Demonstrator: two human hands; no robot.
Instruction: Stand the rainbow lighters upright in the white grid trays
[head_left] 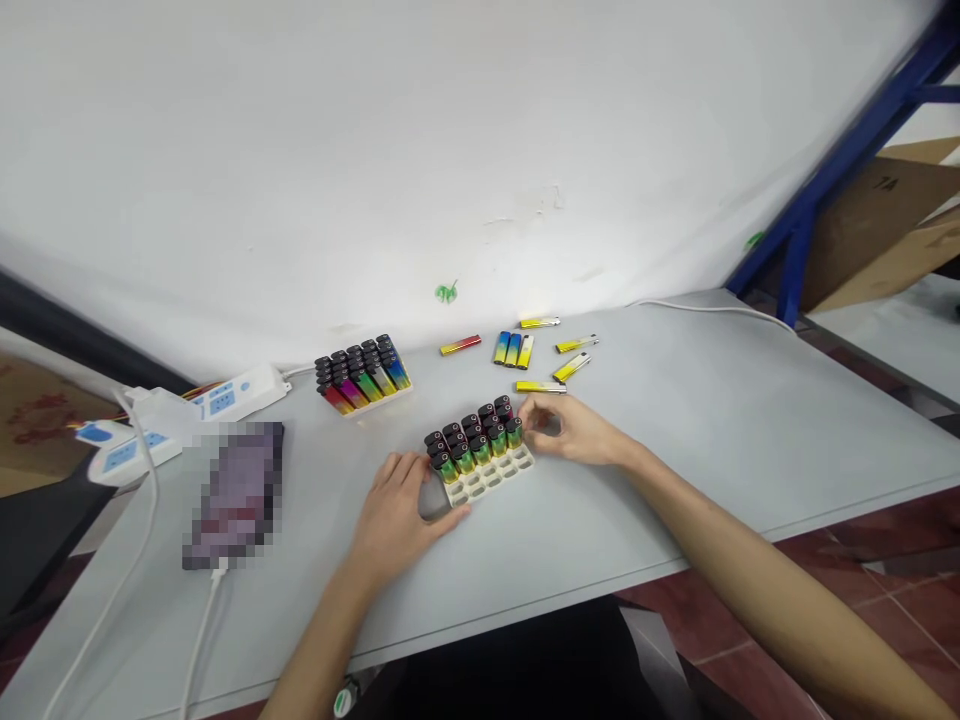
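Observation:
A white slotted tray (pixel 491 480) lies on the table in front of me. Black-topped lighters (pixel 480 447) stand upright in its back rows, the front ones green and yellow; bare slots show along the near side. Around the tray's left end rests my left hand (pixel 394 515), open, fingers stretched along the side and thumb towards the near corner. My right hand (pixel 574 430) is at the opposite end, its thumb and index finger curved and apart, close to the end lighters. Its fingertips are partly hidden, and whether they press on the tray or a lighter is unclear.
A second tray (pixel 386 402) full of multicoloured lighters stands back left. Several loose lighters (pixel 513 349) without black tops lie near the wall. At left are a blurred phone-like device (pixel 236 495) with a white cable (pixel 201 630) and power strips (pixel 225 396).

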